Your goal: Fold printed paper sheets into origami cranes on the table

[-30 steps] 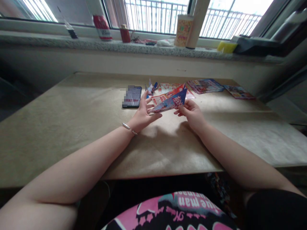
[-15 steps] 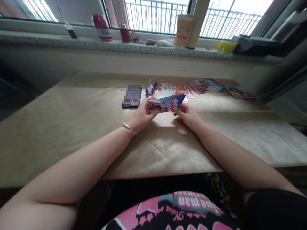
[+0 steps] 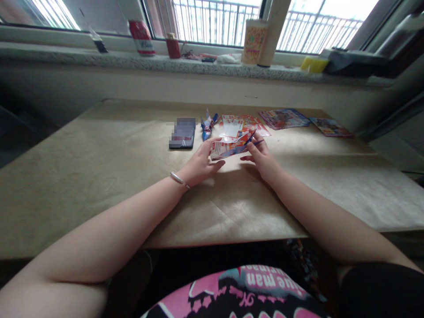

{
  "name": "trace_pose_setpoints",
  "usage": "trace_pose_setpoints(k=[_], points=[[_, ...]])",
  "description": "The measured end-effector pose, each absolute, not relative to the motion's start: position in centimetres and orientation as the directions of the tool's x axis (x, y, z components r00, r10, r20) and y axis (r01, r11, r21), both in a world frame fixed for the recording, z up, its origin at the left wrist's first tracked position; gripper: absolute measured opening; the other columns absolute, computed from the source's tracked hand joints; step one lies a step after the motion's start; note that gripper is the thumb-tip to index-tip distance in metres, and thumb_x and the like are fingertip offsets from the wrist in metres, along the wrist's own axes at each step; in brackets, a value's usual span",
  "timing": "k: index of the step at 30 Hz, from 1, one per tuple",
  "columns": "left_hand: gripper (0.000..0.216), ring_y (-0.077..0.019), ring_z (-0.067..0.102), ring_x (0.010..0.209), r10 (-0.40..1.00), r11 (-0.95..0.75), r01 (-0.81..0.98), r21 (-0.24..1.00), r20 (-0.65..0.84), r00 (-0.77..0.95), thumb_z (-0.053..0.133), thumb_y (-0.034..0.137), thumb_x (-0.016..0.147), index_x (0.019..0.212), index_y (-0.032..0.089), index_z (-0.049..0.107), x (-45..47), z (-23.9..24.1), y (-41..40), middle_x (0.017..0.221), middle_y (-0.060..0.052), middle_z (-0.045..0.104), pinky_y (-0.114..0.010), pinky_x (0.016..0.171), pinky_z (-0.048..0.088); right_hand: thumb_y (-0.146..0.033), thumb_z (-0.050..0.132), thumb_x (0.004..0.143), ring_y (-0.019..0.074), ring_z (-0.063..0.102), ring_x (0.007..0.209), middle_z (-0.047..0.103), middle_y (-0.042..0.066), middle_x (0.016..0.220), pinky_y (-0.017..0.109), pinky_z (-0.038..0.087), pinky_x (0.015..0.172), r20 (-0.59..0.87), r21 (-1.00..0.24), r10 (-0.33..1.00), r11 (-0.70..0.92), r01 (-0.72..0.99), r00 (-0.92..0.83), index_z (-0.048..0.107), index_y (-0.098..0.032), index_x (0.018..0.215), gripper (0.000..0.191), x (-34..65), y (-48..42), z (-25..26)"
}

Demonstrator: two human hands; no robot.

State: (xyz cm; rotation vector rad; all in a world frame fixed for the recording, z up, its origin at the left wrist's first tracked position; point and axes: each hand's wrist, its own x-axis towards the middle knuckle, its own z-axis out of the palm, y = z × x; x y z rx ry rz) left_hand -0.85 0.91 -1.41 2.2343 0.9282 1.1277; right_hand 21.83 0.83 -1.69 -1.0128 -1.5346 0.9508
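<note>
A folded sheet of printed paper (image 3: 228, 148), red and white with blue edges, is held up between both hands just above the table. My left hand (image 3: 200, 162) supports its left end with the fingers behind it, while the thumb sticks out below, off the paper. At the other end, my right hand (image 3: 260, 152) pinches the pointed blue corner between thumb and fingers, its lower fingers loosely curled. Just beyond the left hand lies a folded paper figure (image 3: 208, 124) with blue and white points. A phone (image 3: 183, 133) lies to its left, its screen partly blurred out.
Behind the hands are red and white printed sheets (image 3: 247, 124). A stack of colourful sheets (image 3: 283, 119) and another printed sheet (image 3: 331, 127) lie back right on the covered table (image 3: 82, 176). The windowsill holds a can (image 3: 141, 38), a red bottle (image 3: 172, 46) and a paper cup (image 3: 254, 43).
The folded paper has turned, so its red and white side shows instead of the blue picture side. My left thumb has come off its front, and my right hand has shifted up onto the corner.
</note>
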Motion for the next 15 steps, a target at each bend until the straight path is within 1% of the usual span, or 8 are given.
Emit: trace_pose_setpoints(k=[1, 3, 6, 8, 11, 15], points=[[0.062, -0.0244, 0.056, 0.116, 0.723, -0.682, 0.347, 0.643, 0.522, 0.452, 0.067, 0.027, 0.081, 0.137, 0.02, 0.041, -0.86, -1.33, 0.82, 0.134, -0.015, 0.049, -0.04, 0.095, 0.053, -0.062, 0.052, 0.085, 0.0202, 0.063, 0.099, 0.061, 0.003, 0.122, 0.033, 0.06, 0.069, 0.302, -0.94, 0.945, 0.317, 0.123, -0.124, 0.041, -0.038, 0.134, 0.056, 21.89, 0.82, -1.58], [0.063, -0.0248, 0.053, 0.121, 0.673, -0.729, 0.327, 0.601, 0.54, 0.506, 0.067, 0.025, 0.081, 0.139, 0.024, 0.041, -0.84, -1.14, 0.69, 0.135, -0.013, 0.047, -0.041, 0.099, 0.051, -0.061, 0.054, 0.084, 0.0201, 0.063, 0.102, 0.061, 0.002, 0.122, 0.034, 0.061, 0.072, 0.267, -0.954, 0.956, 0.28, 0.104, -0.119, 0.044, -0.038, 0.131, 0.053, 22.0, 0.85, -1.48], [0.064, -0.0255, 0.048, 0.126, 0.578, -0.805, 0.309, 0.507, 0.55, 0.603, 0.068, 0.02, 0.08, 0.138, 0.027, 0.043, -0.8, -0.91, 0.6, 0.133, -0.011, 0.048, -0.045, 0.108, 0.044, -0.053, 0.064, 0.079, 0.0203, 0.063, 0.104, 0.062, 0.002, 0.117, 0.036, 0.061, 0.077, 0.194, -0.979, 0.973, 0.2, 0.036, -0.125, 0.047, -0.036, 0.129, 0.055, 22.11, 1.09, -1.76], [0.062, -0.0255, 0.048, 0.127, 0.539, -0.831, 0.306, 0.465, 0.535, 0.651, 0.069, 0.02, 0.079, 0.136, 0.026, 0.046, -0.83, -0.83, 0.58, 0.132, -0.011, 0.048, -0.045, 0.109, 0.043, -0.049, 0.066, 0.078, 0.0197, 0.064, 0.102, 0.063, 0.002, 0.112, 0.038, 0.06, 0.08, 0.15, -0.989, 0.979, 0.15, -0.012, -0.136, 0.047, -0.034, 0.128, 0.056, 22.17, 1.32, -2.1], [0.057, -0.0253, 0.049, 0.125, 0.53, -0.835, 0.326, 0.443, 0.489, 0.693, 0.07, 0.018, 0.078, 0.131, 0.027, 0.051, -0.95, -0.75, 0.52, 0.133, -0.011, 0.046, -0.044, 0.107, 0.045, -0.048, 0.069, 0.075, 0.0191, 0.065, 0.097, 0.064, 0.001, 0.109, 0.04, 0.06, 0.081, 0.135, -0.991, 0.977, 0.132, -0.024, -0.164, 0.046, -0.032, 0.129, 0.06, 22.22, 1.53, -2.43], [0.059, -0.026, 0.05, 0.125, 0.533, -0.833, 0.354, 0.425, 0.446, 0.719, 0.074, 0.022, 0.076, 0.13, 0.028, 0.052, -1.03, -0.66, 0.45, 0.134, -0.01, 0.047, -0.045, 0.106, 0.046, -0.05, 0.071, 0.073, 0.0198, 0.068, 0.09, 0.068, 0.002, 0.102, 0.04, 0.059, 0.081, 0.166, -0.985, 0.968, 0.172, 0.017, -0.189, 0.047, -0.03, 0.129, 0.064, 22.08, 1.38, -2.29]])
